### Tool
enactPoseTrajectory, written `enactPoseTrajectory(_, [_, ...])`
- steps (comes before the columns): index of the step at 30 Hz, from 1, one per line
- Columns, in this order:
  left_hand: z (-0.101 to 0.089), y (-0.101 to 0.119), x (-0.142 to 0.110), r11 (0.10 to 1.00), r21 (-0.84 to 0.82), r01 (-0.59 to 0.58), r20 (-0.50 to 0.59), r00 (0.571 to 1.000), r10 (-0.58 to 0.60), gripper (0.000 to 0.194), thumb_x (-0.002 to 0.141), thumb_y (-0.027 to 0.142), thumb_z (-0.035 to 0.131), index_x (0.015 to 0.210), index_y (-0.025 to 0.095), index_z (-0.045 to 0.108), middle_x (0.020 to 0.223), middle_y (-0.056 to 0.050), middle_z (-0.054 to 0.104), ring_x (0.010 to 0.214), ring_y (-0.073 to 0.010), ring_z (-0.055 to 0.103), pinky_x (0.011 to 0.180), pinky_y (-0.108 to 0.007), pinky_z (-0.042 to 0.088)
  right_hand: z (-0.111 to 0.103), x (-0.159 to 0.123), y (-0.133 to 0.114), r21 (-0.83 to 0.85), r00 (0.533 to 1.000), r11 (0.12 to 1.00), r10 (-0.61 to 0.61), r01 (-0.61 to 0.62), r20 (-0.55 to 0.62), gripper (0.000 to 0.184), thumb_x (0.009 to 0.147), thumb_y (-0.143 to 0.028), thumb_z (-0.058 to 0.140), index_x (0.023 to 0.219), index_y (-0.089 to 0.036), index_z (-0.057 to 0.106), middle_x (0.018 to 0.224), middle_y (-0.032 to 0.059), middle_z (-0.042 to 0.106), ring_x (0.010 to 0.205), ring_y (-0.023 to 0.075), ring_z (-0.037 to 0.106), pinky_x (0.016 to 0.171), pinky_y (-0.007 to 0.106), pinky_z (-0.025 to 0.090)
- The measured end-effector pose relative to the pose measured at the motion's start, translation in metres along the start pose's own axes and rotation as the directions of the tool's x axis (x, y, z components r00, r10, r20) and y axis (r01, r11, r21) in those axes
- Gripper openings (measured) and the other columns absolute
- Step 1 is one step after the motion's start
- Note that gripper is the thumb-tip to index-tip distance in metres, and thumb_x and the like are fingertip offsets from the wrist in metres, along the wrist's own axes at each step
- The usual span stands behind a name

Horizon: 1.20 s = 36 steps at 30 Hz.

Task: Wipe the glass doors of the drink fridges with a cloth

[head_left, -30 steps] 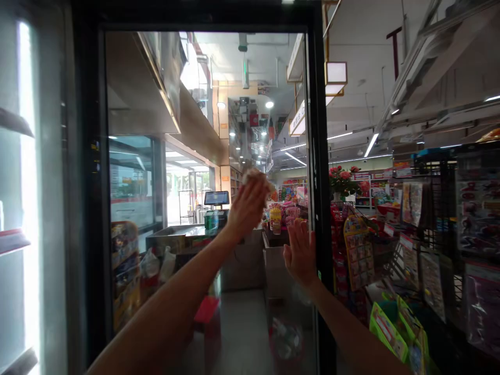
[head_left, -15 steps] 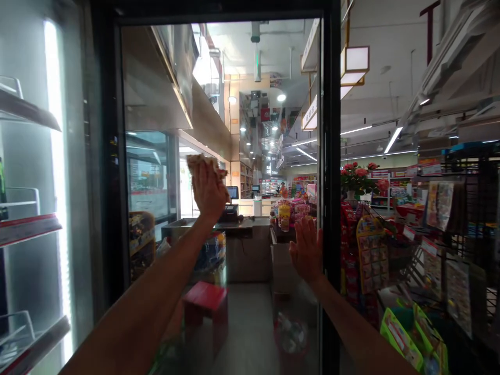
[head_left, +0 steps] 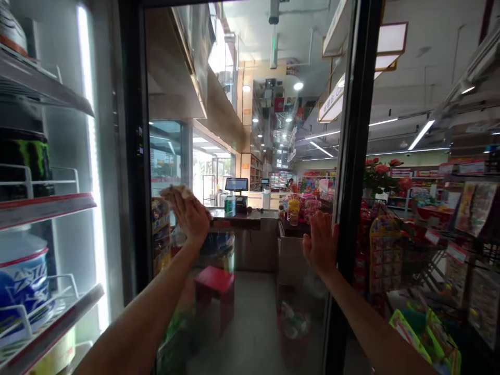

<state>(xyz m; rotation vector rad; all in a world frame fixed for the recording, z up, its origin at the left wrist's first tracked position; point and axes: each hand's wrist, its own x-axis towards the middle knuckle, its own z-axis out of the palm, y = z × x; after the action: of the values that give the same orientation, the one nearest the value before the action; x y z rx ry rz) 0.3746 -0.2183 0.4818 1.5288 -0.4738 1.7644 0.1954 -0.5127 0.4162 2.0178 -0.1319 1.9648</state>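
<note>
A glass door (head_left: 258,333) in a black frame (head_left: 357,130) fills the middle of the head view. My left hand (head_left: 190,217) presses a crumpled light-brown cloth (head_left: 172,193) against the pane, left of centre. The cloth sticks out past the fingertips and along the hand's right side; the palm hides the rest of it. On the right, my right hand (head_left: 321,245) rests flat on the glass beside the frame, fingers stretched out and holding nothing.
Lit cooler shelves (head_left: 47,208) stand close on the left, with a black-and-green can (head_left: 27,156) and a blue-white container (head_left: 23,281). Through the glass show a red stool (head_left: 214,281) and a checkout monitor (head_left: 236,184). Merchandise racks (head_left: 469,219) line the right.
My left hand has slid the cloth down and to the left on the glass. My right hand stays by the frame. The view has shifted, showing more of the cooler shelves.
</note>
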Motion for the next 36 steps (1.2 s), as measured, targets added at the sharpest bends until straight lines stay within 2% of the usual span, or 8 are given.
enactPoseTrajectory(7, [0.006,0.069,-0.062,0.745,-0.285,-0.604,0.32,0.672,0.668,0.047,0.082,0.025,0.046,0.129,0.024,0.046,0.137,-0.004,0.045,0.133,-0.02,0.031,0.111,-0.037,0.023,-0.002,-0.001,0.003,-0.003,1.0,1.0,-0.019,0.019,0.015,0.065,0.086,-0.026,0.04,0.144,-0.019,0.012,0.147,0.013,0.027,0.139,0.0251,0.016,0.109,0.052,0.017])
enactPoseTrajectory(12, [-0.018,-0.025,-0.054,0.992,-0.016,-0.125,0.214,0.969,0.126,0.056,0.084,0.026,0.044,0.138,0.017,0.032,0.146,-0.011,0.029,0.134,-0.029,0.026,0.109,-0.049,0.024,-0.004,0.0,0.0,-0.031,0.999,1.0,-0.004,0.005,0.036,0.065,0.086,-0.024,0.04,0.144,-0.017,0.011,0.147,0.0137,0.026,0.139,0.0253,0.014,0.109,0.052,0.018])
enactPoseTrajectory(15, [-0.018,-0.047,-0.043,0.977,0.039,0.211,0.031,0.977,-0.213,0.051,0.085,0.028,0.043,0.133,0.01,0.038,0.146,-0.015,0.026,0.134,-0.0335,0.023,0.108,-0.055,0.022,-0.004,0.001,-0.003,-0.043,0.999,0.999,0.005,-0.003,0.042,0.067,0.086,-0.025,0.04,0.145,-0.016,0.009,0.148,0.0146,0.024,0.139,0.0264,0.012,0.109,0.053,0.018])
enactPoseTrajectory(19, [-0.003,0.012,-0.044,0.993,-0.047,-0.106,0.14,0.984,0.112,0.051,0.084,0.025,0.044,0.133,0.011,0.039,0.144,-0.015,0.031,0.136,-0.0286,0.022,0.109,-0.049,0.024,-0.004,0.0,-0.003,-0.044,1.0,0.999,0.008,-0.007,0.018,0.067,0.086,-0.024,0.041,0.144,-0.017,0.01,0.148,0.0145,0.024,0.139,0.0267,0.013,0.109,0.054,0.017])
enactPoseTrajectory(24, [-0.005,0.043,-0.033,0.814,-0.27,-0.514,0.331,0.744,0.58,0.05,0.081,0.024,0.045,0.131,0.019,0.042,0.14,-0.007,0.041,0.132,-0.0243,0.032,0.109,-0.042,0.027,-0.011,-0.001,-0.003,-0.047,0.999,0.999,0.001,0.001,0.04,0.066,0.086,-0.024,0.039,0.145,-0.017,0.008,0.149,0.0138,0.022,0.139,0.0258,0.012,0.109,0.053,0.017])
enactPoseTrajectory(28, [-0.01,-0.008,-0.001,0.983,-0.148,-0.104,0.173,0.976,0.13,0.054,0.084,0.024,0.04,0.136,0.011,0.033,0.148,-0.01,0.024,0.136,-0.0307,0.021,0.109,-0.054,0.02,-0.017,0.001,-0.005,-0.08,0.991,0.997,0.024,-0.013,0.134,0.068,0.086,-0.027,0.037,0.145,-0.015,0.004,0.15,0.0148,0.015,0.14,0.0271,0.003,0.109,0.055,0.015])
enactPoseTrajectory(32, [-0.002,0.013,0.003,0.975,-0.213,-0.06,0.07,0.995,0.077,0.052,0.088,0.027,0.036,0.135,0.005,0.032,0.149,-0.011,0.018,0.138,-0.0306,0.012,0.11,-0.057,0.017,-0.02,0.003,-0.006,-0.09,0.975,0.996,0.009,0.012,0.22,0.07,0.086,-0.031,0.037,0.145,-0.014,0.004,0.151,0.0149,0.01,0.14,0.0279,-0.001,0.109,0.056,0.014])
enactPoseTrajectory(36, [0.003,0.09,-0.032,0.746,-0.416,-0.52,0.256,0.72,0.645,0.043,0.083,0.022,0.043,0.126,0.021,0.047,0.14,-0.003,0.04,0.134,-0.0192,0.027,0.112,-0.04,0.024,-0.022,0.003,-0.007,-0.084,0.988,0.996,0.005,0.008,0.155,0.069,0.087,-0.03,0.036,0.145,-0.017,0.001,0.151,0.0134,0.012,0.14,0.0267,0.002,0.109,0.055,0.014])
